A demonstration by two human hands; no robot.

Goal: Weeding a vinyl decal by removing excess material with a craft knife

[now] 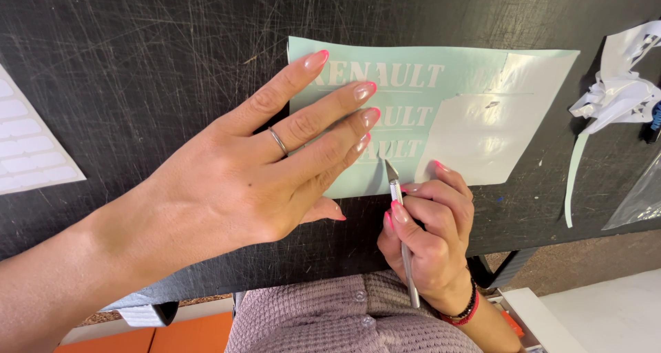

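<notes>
Right hand (430,239) grips one knife (401,222); one sheet (441,112).

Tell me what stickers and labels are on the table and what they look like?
Vinyl lettering sheet: middle of the black table, pale green rectangle with white letters, shiny peeled patch at its right, under the left hand.
Label sheet: left edge, white with rows of small rounded labels.
</notes>
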